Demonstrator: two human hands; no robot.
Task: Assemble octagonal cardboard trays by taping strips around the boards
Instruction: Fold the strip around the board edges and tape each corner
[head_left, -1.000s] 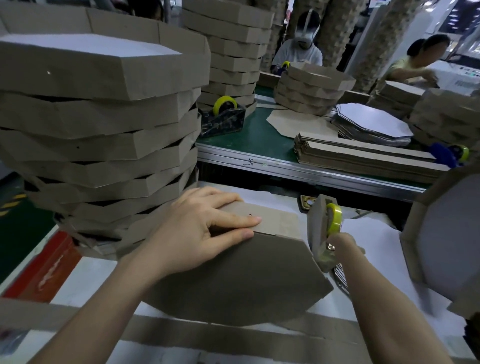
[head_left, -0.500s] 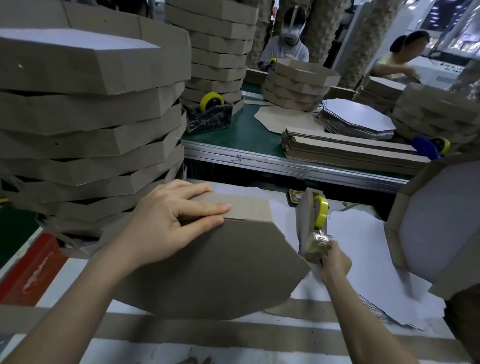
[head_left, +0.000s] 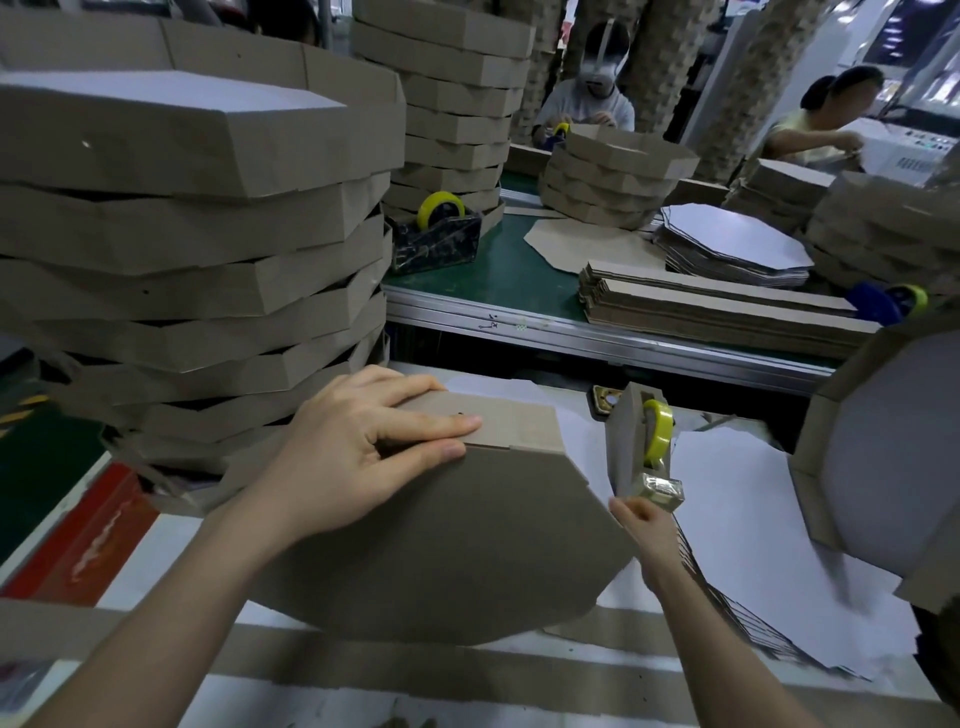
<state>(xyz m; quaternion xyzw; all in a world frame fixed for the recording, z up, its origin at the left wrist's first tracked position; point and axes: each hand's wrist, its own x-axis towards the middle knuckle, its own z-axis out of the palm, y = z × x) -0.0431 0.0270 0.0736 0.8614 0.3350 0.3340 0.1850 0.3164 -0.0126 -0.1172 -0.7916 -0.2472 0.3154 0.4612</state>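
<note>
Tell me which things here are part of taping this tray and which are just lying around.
In use: left hand, half-built tray, right hand, near tape dispenser.
Lying about: finished tray stack, black dispenser, strip pile, white boards.

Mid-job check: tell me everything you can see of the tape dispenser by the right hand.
The tape dispenser is a narrow upright block, brown like cardboard, holding a yellow tape roll on edge. A glossy clear tape end juts from its lower front. It stands on white sheets, just right of the octagonal board, apart from it. The right hand sits directly below the tape end, fingers curled; whether it pinches the tape is unclear.
</note>
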